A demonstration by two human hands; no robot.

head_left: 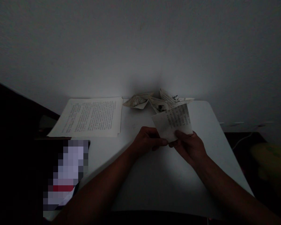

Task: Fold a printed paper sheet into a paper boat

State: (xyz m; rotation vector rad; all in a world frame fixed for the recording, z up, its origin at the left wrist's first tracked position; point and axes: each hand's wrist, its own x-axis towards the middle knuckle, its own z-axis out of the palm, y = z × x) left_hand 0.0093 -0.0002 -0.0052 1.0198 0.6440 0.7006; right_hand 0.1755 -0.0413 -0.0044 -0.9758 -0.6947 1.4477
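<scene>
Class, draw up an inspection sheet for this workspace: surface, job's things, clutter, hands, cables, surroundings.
Surface: white table, dimly lit.
Job's things: small paper piece, partly printed, held up; folded paper shapes at the back.
Clutter: printed sheets, back left; lit, pixelated screen, left side.
Hands: right hand grips the small paper piece; left hand at its lower edge, grip unclear.
Cables: pale cable, right of the table.
Surroundings: grey wall behind; yellowish item, right, too dark to identify.

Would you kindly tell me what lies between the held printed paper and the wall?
Folded paper shapes rest on the table between the held paper and the wall, as the head view shows.
</scene>
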